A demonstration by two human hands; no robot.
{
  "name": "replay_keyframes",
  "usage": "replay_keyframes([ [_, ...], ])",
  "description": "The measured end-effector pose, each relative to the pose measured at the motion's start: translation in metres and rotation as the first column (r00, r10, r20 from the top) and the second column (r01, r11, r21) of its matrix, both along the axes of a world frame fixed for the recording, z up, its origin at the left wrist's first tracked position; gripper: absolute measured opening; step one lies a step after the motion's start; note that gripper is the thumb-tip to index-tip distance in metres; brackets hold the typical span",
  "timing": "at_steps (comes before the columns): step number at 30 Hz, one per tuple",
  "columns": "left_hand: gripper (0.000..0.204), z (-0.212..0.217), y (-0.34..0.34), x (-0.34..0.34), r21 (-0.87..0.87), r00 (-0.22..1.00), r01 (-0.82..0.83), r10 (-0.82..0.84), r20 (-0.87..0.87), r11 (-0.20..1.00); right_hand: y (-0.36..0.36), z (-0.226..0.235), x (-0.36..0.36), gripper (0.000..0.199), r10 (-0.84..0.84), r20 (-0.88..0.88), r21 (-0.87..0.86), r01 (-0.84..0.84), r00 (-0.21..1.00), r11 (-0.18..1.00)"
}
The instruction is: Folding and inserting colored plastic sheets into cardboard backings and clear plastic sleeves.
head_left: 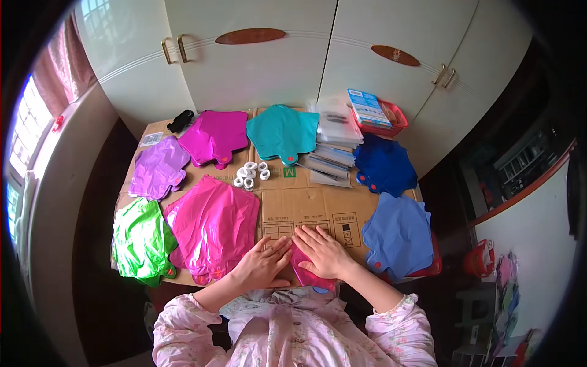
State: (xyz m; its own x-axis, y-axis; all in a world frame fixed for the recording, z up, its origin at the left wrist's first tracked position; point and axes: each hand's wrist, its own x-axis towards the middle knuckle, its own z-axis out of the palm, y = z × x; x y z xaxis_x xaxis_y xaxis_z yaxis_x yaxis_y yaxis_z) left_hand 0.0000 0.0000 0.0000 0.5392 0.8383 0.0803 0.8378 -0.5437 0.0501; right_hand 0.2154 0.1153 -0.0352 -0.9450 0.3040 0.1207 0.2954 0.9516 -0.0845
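My left hand [266,263] and my right hand [322,252] lie flat side by side at the table's near edge, fingers stretched out. Under them is a folded piece of shiny pink foil [304,273], partly covered, with a bit of blue showing at its lower end. It looks like a flattened foil balloon. Left of my hands rests a large stack of flat pink foil balloons [214,223], with bright green ones [139,235] beyond it. To the right of my right hand lies a light blue stack [398,235]. Several small white ribbon rolls [249,174] sit mid-table.
Flat lilac [158,166], magenta [214,137], teal [282,134] and dark blue [385,165] stacks ring the cardboard-covered table [287,205]. Clear plastic packets [330,162] and a red basket [396,120] stand at the back, before white cabinets [257,67]. A black item [181,121] lies back left.
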Motion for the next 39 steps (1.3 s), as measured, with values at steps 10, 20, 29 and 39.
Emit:
replay_keyframes([
  [10,0.065,-0.002,-0.011,0.012,0.013,0.992,0.081,-0.082,0.097,0.997,-0.002,0.014,0.0,0.097,0.012,0.002,-0.082,-0.012,1.0,0.997],
  [20,0.029,-0.025,-0.037,0.038,0.284,0.987,0.07,-0.108,0.122,0.956,-0.012,0.02,0.002,0.116,0.009,0.067,-0.088,-0.004,0.998,0.996],
  [29,0.008,-0.032,-0.046,0.05,0.478,0.938,-0.046,-0.127,0.323,0.877,-0.023,0.01,0.019,0.1,0.019,-0.085,-0.356,-0.048,0.996,0.933],
  [39,0.006,-0.011,-0.027,0.026,-0.525,-0.011,-0.223,0.537,0.844,0.821,-0.038,0.049,0.047,0.03,-0.499,-0.462,-0.734,0.001,0.733,0.679],
])
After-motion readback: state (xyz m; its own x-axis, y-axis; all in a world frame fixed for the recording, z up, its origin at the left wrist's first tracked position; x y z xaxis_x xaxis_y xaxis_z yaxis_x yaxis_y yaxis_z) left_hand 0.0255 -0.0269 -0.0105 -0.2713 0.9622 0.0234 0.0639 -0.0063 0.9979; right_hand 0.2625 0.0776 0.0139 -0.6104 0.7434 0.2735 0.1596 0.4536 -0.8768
